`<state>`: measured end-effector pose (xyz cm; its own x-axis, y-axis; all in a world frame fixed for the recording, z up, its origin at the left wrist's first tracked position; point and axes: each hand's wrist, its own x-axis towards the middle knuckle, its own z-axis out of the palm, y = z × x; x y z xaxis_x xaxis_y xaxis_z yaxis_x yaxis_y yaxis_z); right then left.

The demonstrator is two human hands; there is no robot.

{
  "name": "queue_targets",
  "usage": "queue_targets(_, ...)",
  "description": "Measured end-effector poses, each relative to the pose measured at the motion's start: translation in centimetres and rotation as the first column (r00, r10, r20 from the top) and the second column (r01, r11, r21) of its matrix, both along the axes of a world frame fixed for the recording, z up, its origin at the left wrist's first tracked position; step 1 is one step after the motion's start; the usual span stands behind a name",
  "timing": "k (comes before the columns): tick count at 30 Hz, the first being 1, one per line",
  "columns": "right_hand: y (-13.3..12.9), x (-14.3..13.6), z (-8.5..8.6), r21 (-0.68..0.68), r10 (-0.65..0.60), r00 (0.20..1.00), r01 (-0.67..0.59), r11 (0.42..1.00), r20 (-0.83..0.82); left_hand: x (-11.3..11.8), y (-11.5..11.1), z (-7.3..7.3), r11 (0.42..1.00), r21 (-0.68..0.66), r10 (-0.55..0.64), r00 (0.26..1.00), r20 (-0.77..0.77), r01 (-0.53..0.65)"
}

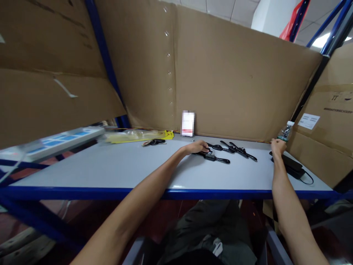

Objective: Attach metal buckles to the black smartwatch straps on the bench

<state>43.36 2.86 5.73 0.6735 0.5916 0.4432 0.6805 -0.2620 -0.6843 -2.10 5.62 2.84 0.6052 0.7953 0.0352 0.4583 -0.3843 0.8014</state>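
Observation:
My left hand (197, 147) is closed over a black spokeshave (211, 157) lying on the table, its fingers at the middle part and one handle pointing right. Just behind and to the right lie several more black spokeshaves; one (219, 147) is beside my fingers, and others (239, 149) cross each other. At the table's right end my right hand (278, 146) is closed around the lower part of a clear plastic bottle (286, 131) with a white cap and green label. The hand hides the bottle's base. Below that hand lies a black pouch (291, 165) with a cord loop.
A phone-like screen (188, 124), blurred out, leans on the cardboard wall (234, 73). Keys (154, 142) and yellow-edged plastic packets (138, 136) lie at the back left of the table (110, 169). A cardboard box (325, 121) stands at the right, a white power strip (63, 140) at the left.

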Motion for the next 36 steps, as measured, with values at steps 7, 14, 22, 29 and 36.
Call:
queue_targets(7, -0.2, -5.9, 0.2, -0.360, 0.521, 0.854, -0.481, 0.799, 0.014, -0.5, 1.3, -0.5, 0.901, 0.253, 0.383, 0.920, -0.082, -0.352)
queue_targets(14, -0.7, -5.9, -0.3, -0.573, 0.610, 0.735, -0.648, 0.501, -0.298, -1.5, 2.9, -1.7, 0.789, 0.361, 0.576, 0.804, -0.149, -0.498)
queue_targets(22, 0.0, -6.5, -0.6, -0.611, 0.571, 0.749, -0.634, 0.474, -0.334, -3.1, 2.9, -2.0, 0.687, 0.409, 0.710, 0.675, -0.201, -0.601)
queue_targets(29, 1.0, -6.7, -1.9, -0.567, 0.594, 0.724, -0.669, 0.480, -0.351, -2.6, 2.5, -0.6, 0.654, 0.479, 0.705, 0.701, -0.105, -0.585)
queue_targets(36, 1.2, -6.9, -2.2, -0.586, 0.595, 0.720, -0.668, 0.459, -0.356, -2.0, 1.1, 0.3, 0.399, 0.650, 0.769, 0.622, 0.146, -0.647)
